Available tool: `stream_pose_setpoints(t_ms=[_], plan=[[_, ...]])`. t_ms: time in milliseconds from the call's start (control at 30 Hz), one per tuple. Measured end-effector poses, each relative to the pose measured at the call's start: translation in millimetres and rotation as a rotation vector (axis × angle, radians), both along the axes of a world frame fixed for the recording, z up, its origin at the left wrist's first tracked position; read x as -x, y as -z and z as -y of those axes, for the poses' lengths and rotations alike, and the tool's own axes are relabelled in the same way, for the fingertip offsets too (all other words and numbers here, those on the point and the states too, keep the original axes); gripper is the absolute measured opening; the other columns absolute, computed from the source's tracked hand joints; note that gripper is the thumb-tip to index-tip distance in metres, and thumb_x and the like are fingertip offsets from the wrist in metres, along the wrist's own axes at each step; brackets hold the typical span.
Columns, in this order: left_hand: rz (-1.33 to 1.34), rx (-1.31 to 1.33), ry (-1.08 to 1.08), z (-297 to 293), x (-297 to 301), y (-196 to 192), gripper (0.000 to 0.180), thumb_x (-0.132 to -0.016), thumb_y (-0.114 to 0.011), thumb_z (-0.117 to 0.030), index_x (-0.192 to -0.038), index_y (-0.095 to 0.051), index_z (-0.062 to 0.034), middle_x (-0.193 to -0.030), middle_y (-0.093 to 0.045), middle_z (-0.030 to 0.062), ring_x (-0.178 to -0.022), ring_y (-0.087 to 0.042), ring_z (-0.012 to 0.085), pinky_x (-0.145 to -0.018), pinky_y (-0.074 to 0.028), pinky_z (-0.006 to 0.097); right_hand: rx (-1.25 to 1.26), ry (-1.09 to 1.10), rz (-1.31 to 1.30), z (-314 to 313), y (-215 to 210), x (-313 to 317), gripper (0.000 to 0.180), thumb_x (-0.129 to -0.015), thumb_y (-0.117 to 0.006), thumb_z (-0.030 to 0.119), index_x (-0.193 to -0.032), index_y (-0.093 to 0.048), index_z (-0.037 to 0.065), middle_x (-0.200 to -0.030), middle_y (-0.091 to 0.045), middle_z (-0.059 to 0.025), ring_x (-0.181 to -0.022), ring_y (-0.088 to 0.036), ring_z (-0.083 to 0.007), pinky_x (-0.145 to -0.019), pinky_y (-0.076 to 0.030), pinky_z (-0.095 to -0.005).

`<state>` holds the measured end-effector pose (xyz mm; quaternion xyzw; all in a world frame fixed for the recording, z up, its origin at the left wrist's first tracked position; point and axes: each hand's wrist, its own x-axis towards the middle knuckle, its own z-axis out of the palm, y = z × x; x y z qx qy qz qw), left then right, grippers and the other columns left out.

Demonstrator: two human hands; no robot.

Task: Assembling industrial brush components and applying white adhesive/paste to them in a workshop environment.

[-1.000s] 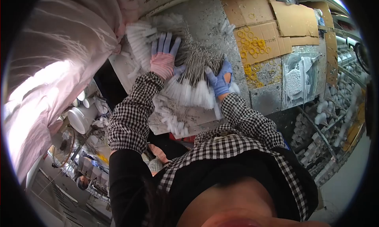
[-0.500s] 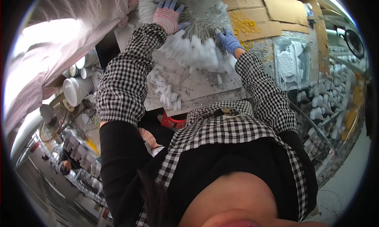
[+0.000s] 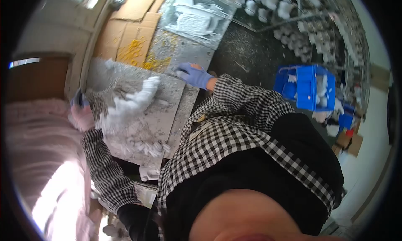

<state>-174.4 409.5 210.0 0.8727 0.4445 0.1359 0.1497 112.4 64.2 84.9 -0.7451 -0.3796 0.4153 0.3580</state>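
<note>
On the grey board point(image 3: 138, 115), white moulded pieces point(image 3: 125, 107) lie heaped, unsorted; left hand point(image 3: 81, 113) cups them, right hand point(image 3: 193, 75) rests flat, open.

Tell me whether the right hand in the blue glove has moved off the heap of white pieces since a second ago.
Yes. The right hand in the blue glove has left the heap of white pieces and now rests at the grey worktop edge, toward the blue plastic crate.

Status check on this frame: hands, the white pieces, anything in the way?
Left hand at bench edge beside white pieces. Right hand flat on grey slab, grip empty. Nothing between them.
</note>
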Motion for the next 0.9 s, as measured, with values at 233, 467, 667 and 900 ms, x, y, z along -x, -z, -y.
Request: stream_pose_setpoints(t_ms=[233, 467, 667, 900], plan=[[0.233, -0.059, 0.443, 184.0, -173.0, -19.7, 0.033, -0.084, -0.065, 0.005, -0.116, -0.067, -0.0041, -0.108, -0.066, 0.0103, -0.099, -0.062, 0.0229, -0.09, -0.05, 0.034, 0.283, 0.181, -0.032, 203.4, 28.0, -60.4, 0.036, -0.094, -0.053, 0.038, -0.112, -0.068, 0.01, -0.111, -0.07, -0.0127, -0.106, -0.065, -0.0317, -0.093, -0.049, -0.0403], [0.106, 0.257, 0.552, 308.3, -181.1, 18.5, 0.032, -0.079, -0.067, -0.003, -0.111, -0.066, -0.0083, -0.099, -0.065, 0.0137, -0.094, -0.062, 0.0348, -0.084, -0.05, 0.044, 0.318, 0.199, -0.061, 238.6, 49.2, -60.6, 0.031, -0.093, -0.059, 0.034, -0.113, -0.069, 0.012, -0.113, -0.07, -0.0125, -0.107, -0.065, -0.0302, -0.094, -0.049, -0.0386], [0.212, 0.487, 0.308, 397.3, -154.5, 44.8, 0.029, -0.085, -0.064, -0.009, -0.114, -0.067, -0.0083, -0.102, -0.066, 0.016, -0.098, -0.062, 0.0353, -0.086, -0.05, 0.045, 0.156, -0.069, -0.152, 225.2, 51.6, -125.2, 0.034, -0.097, -0.059, 0.027, -0.12, -0.066, 0.003, -0.116, -0.069, -0.0129, -0.103, -0.065, -0.021, -0.091, -0.049, -0.0322], [0.089, 0.458, 0.092, 387.8, -334.8, 100.5, 0.033, -0.084, -0.066, -0.021, -0.115, -0.066, -0.0097, -0.104, -0.066, 0.0129, -0.1, -0.062, 0.0332, -0.089, -0.05, 0.044, 0.401, -0.07, -0.515, 228.8, 187.2, -362.2, 0.024, -0.098, -0.062, 0.022, -0.116, -0.065, 0.006, -0.091, -0.068, -0.0032, -0.07, -0.058, -0.009, -0.063, -0.049, -0.024]])
